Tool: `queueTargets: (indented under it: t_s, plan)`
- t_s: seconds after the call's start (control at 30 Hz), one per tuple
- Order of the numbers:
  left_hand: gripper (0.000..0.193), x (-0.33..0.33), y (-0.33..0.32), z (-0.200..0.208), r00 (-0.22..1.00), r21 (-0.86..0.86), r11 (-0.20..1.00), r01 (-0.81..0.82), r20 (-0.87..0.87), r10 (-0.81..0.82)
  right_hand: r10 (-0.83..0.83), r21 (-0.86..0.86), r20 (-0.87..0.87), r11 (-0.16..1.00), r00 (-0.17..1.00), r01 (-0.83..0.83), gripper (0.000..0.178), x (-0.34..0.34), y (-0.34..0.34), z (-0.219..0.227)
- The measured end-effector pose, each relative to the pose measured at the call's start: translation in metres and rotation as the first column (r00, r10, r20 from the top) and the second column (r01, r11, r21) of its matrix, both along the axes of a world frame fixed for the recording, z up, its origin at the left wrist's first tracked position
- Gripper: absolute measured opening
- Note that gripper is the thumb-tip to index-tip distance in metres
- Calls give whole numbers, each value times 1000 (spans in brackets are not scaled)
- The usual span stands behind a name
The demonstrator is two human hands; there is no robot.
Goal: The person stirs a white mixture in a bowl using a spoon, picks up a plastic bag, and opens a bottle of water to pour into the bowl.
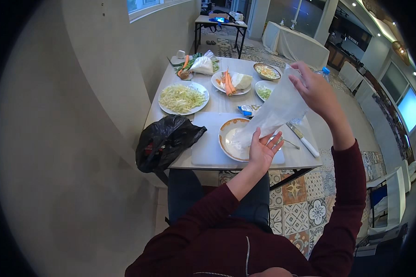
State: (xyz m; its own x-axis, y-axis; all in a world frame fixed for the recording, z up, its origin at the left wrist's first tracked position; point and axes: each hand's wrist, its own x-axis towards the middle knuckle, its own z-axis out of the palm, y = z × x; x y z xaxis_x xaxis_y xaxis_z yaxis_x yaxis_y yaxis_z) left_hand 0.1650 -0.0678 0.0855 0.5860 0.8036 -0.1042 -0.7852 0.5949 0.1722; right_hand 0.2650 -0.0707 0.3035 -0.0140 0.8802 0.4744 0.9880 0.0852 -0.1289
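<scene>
A translucent plastic bag (278, 108) was held slantwise above the near edge of the table (183, 160), its lower end over a brown-rimmed bowl (222, 141) in which white powder was contained. The bag's upper end was gripped between the thumb and bent fingers of the raised right hand (315, 90). Its lower end was touched by the left hand (262, 154), which was held half open, palm up, with fingers spread. The bowl was set on a white cutting board (203, 150) at the near edge. A black bag (165, 142) was placed at the near left corner, and a white-handled knife (306, 142) near the near right corner. Shredded cabbage (182, 98) was plated along the left edge; carrots (228, 83) were plated farther back, between the side edges.
</scene>
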Motion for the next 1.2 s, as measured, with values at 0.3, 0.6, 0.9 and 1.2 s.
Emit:
queueTargets:
  t_s: [0.3,0.6,0.9,1.2]
  plan:
    - [67,-6,2,4,1000,-49,999,-7,20,8,4,-13,114,1000,993,-2,33,-26,12,15]
    - [59,-4,-1,3,997,-20,999,36,69,-35,0,34,151,999,988,-5,32,-31,2,34]
    - [60,-1,-7,10,997,6,999,49,53,-49,56,133,116,989,992,-71,30,-4,-5,17]
    - [68,0,-11,10,998,30,998,51,33,-52,-12,59,71,998,997,8,31,2,-23,12]
